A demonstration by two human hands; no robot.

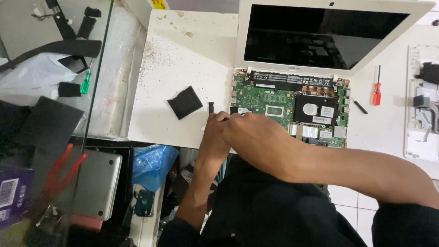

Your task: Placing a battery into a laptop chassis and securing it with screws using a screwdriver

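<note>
Head view: the opened white laptop [292,68] lies at about one o'clock, its green circuit board [270,101] bare. Both hands meet at the board's lower left corner. The right hand [256,137] covers that corner with fingers curled close; the left hand [216,132] presses beside it, fingertips bunched narrow. Whether either pinches anything cannot be told. A black square pad [184,102] lies at ten o'clock of the hands, a red screwdriver [376,89] at three o'clock.

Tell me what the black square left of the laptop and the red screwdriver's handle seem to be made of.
The black square looks like soft foam or rubber padding: matte, no shine, slightly curled edges. It could be a thermal pad; the view leaves that open. The red screwdriver handle appears to be hard translucent plastic, judging by its glossy, bright surface.
</note>
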